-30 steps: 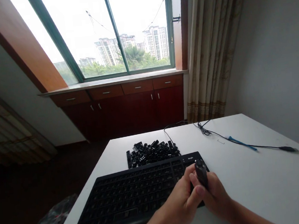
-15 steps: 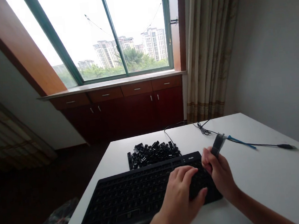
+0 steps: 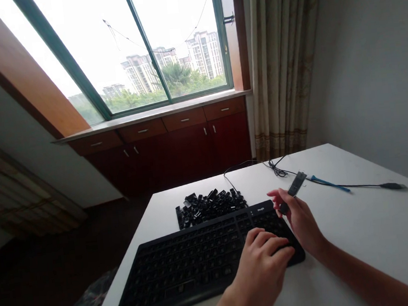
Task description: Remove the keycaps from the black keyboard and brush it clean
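Observation:
A black keyboard [image 3: 199, 254] stripped of its keycaps lies at a slant on the white table. My left hand [image 3: 263, 262] rests over its right end, palm down, fingers apart on the number pad area and nothing seen in them. Just beyond the keyboard's right corner, my right hand [image 3: 299, 218] grips a dark flat tool with a pale translucent edge [image 3: 297, 184]; its exact kind is unclear. The tool's dark lower end shows below the fingers. Behind the keyboard sits a heap of loose black keycaps [image 3: 212, 207].
A thin black cable [image 3: 279, 169] runs from behind the keyboard, coiled, with a blue tie [image 3: 331, 184] and a plug [image 3: 391, 186] at the right. The white table [image 3: 370, 233] ends at the left above a plastic bag [image 3: 95, 293] on the floor. A cabinet [image 3: 164, 152] stands beyond.
My left hand has moved right along the keyboard, its fingers lowering onto the number pad. The right hand has loosened its fist somewhat and turned the tool. The view has shifted slightly.

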A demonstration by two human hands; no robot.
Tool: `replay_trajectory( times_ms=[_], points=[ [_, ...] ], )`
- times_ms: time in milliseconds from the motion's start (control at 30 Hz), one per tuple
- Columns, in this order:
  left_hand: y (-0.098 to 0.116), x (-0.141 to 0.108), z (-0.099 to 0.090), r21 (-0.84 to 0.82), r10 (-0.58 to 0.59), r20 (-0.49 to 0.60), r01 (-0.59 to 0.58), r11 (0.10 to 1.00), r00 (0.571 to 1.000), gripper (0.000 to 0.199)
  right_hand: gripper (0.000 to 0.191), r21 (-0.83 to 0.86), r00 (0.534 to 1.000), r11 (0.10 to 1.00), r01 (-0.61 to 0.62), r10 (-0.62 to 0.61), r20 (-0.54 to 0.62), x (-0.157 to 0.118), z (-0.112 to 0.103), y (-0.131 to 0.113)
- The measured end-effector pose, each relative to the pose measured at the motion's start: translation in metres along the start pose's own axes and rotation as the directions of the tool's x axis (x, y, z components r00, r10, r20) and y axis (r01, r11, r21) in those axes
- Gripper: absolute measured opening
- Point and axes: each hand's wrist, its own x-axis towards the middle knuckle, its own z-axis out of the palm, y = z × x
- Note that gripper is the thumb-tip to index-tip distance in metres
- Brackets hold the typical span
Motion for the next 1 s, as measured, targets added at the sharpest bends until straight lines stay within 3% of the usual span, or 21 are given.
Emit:
replay_trajectory(
  times_ms=[133, 233, 400, 500, 600, 667, 767, 867, 967, 1000],
  points=[
    [-0.011, -0.001, -0.011, -0.088, -0.087, -0.094, 0.079, 0.993, 0.992, 0.023, 0.049, -0.025, 0.999, 1.000, 0.013, -0.014, -0.050, 0.005, -0.002, 0.001],
    [-0.035, -0.003, -0.035, -0.108, -0.260, -0.223, 0.242, 0.964, 0.939, 0.021, 0.051, -0.043, 0.998, 0.999, 0.002, -0.004, -0.055, 0.005, -0.004, 0.000],
    [-0.090, -0.018, -0.067, 0.109, -0.369, -0.346, 0.428, 0.897, 0.862, 0.022, 0.050, -0.066, 0.998, 0.995, -0.069, 0.070, 0.010, -0.003, -0.004, -0.003],
    [-0.105, -0.025, -0.072, 0.189, -0.421, -0.384, 0.516, 0.836, 0.822, 0.026, 0.044, -0.066, 0.995, 0.994, -0.090, 0.093, 0.043, -0.006, -0.003, 0.000],
    [-0.092, -0.023, -0.068, 0.206, -0.386, -0.349, 0.471, 0.858, 0.854, 0.025, 0.037, -0.022, 0.995, 0.997, -0.072, 0.073, 0.071, -0.006, -0.002, 0.000],
    [-0.072, -0.018, -0.063, 0.188, -0.323, -0.271, 0.379, 0.906, 0.907, 0.024, 0.035, 0.034, 0.993, 0.998, -0.058, 0.054, 0.107, -0.007, -0.001, -0.003],
    [-0.042, -0.011, -0.051, 0.127, -0.213, -0.117, 0.228, 0.965, 0.970, 0.020, 0.048, 0.157, 0.986, 0.985, -0.069, 0.043, 0.160, -0.009, 0.003, -0.012],
    [-0.023, -0.009, -0.036, 0.080, -0.101, 0.000, 0.101, 0.992, 0.995, 0.027, 0.049, 0.269, 0.978, 0.953, -0.137, 0.087, 0.190, -0.012, 0.006, -0.018],
    [-0.019, -0.010, -0.025, 0.061, -0.044, 0.052, 0.041, 0.997, 0.998, 0.031, 0.020, 0.295, 0.976, 0.936, -0.192, 0.150, 0.161, -0.014, 0.008, -0.018],
    [-0.019, -0.011, -0.023, 0.056, -0.045, 0.051, 0.042, 0.998, 0.998, 0.030, 0.022, 0.302, 0.976, 0.932, -0.202, 0.168, 0.135, -0.014, 0.009, -0.017]
  ],
)
